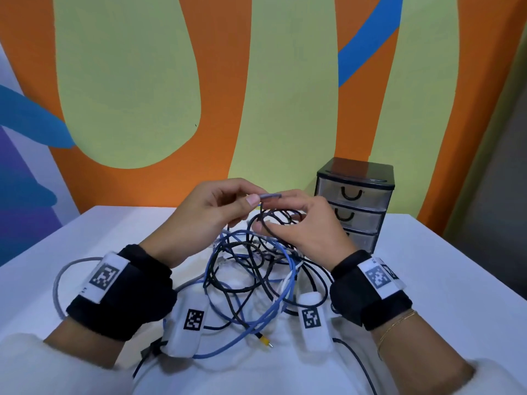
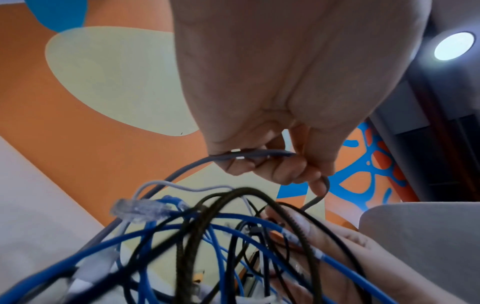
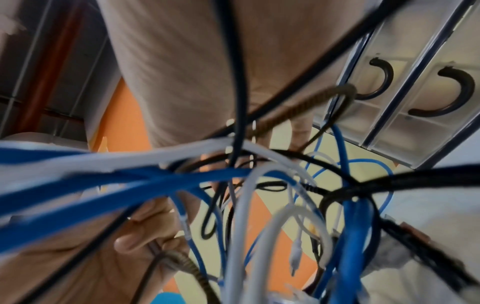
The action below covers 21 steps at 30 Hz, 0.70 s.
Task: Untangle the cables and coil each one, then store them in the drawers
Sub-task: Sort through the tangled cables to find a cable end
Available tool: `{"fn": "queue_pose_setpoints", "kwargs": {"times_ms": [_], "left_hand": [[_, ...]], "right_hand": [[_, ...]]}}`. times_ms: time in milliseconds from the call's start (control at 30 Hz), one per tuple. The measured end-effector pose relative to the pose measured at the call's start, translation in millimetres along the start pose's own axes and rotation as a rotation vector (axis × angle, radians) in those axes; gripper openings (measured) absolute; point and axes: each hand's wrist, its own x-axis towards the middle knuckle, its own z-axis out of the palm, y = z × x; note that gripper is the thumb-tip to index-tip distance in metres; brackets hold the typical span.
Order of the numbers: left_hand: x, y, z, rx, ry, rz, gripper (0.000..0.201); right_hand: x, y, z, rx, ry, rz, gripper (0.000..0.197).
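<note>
- Orange, pale green and blue shapes are covering the wall behind a white bench (image 1: 427, 280), where all the work is happening.
- A tangle of cables (image 1: 251, 275) is lying in the middle of the bench, between the person's two forearms; blue, black, white and grey strands are looping over one another.
- The left hand (image 1: 205, 215) is hovering above the far side of the tangle, thumb and fingertips pinching a grey cable (image 1: 269, 196) near its plug end; the other fingers are curling in.
- The right hand (image 1: 302, 226) is sitting just beside it, thumb and fingers closing around a black cable (image 1: 271, 223) that is looping up out of the pile.
- A yellow-tipped plug (image 1: 265, 341) is resting on the bench at the near edge of the tangle.
- A small black-framed drawer unit (image 1: 356, 195) with clear drawers is standing at the back right of the bench, near the right hand; the drawers in view are sitting closed.
- Black wristbands with white printed tags are wrapping both wrists.
</note>
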Motion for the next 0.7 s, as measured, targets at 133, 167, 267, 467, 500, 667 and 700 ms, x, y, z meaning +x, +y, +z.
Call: {"fn": "queue_pose_setpoints", "kwargs": {"times_ms": [133, 167, 267, 467, 500, 667, 700], "left_hand": [[3, -6, 0, -0.132, 0.087, 0.038, 0.024], [5, -8, -1, -0.199, 0.139, 0.04, 0.025], [9, -11, -6, -0.448, 0.264, 0.01, 0.023], [13, -16, -17, -0.644, 0.292, -0.016, 0.018], [12, -17, -18, -0.646, 0.281, -0.017, 0.017], [11, -13, -19, -0.664, 0.234, -0.012, 0.017], [10, -12, -19, -0.67, 0.23, -0.012, 0.017]], "right_hand": [[0, 3, 1, -0.118, -0.024, -0.097, 0.04], [0, 3, 1, -0.14, -0.042, -0.107, 0.037], [-1, 1, 2, -0.145, -0.037, -0.135, 0.029], [-1, 1, 2, -0.087, 0.025, -0.111, 0.026], [-1, 1, 3, -0.089, 0.023, -0.107, 0.023], [1, 2, 4, -0.061, 0.035, -0.066, 0.019], [1, 2, 4, -0.063, 0.026, -0.054, 0.022]]}}
